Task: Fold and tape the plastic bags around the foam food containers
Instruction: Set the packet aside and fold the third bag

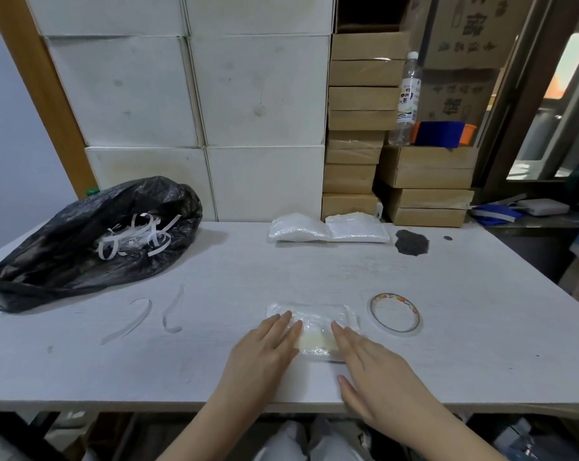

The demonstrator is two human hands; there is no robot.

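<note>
Two bare hands lie flat on a small white foam food container wrapped in a clear plastic bag point(311, 322), which sits on the white wood-grain tabletop point(281, 267) near its front edge. The left hand point(265, 351) has its fingers straight and together, the fingertips resting on the left part of the package's top. The right hand point(374, 371) is likewise spread and straight, its fingertips touching the right part of the package and its thumb stretched out over the tabletop toward the person. Neither hand curls round anything; both press or rest with open fingers. The package shows between the two hands, its far edge and rounded corners reaching beyond the fingertips, and a yellowish patch is visible through the plastic in the gap between the hands.

Just right of the package lies a flat ring of clear adhesive tape point(395, 313), apart from the right hand. To the left, two loose white paper strips point(138, 314) lie on the tabletop. Farther left sits a crumpled black plastic bin bag point(65, 247) with more white strips in its mouth. At the back of the table, two more wrapped white packages point(328, 230) lie side by side against stacked white boxes point(188, 94) and brown cardboard boxes point(358, 141). A clear plastic water bottle point(406, 101) stands on the cardboard boxes.
</note>
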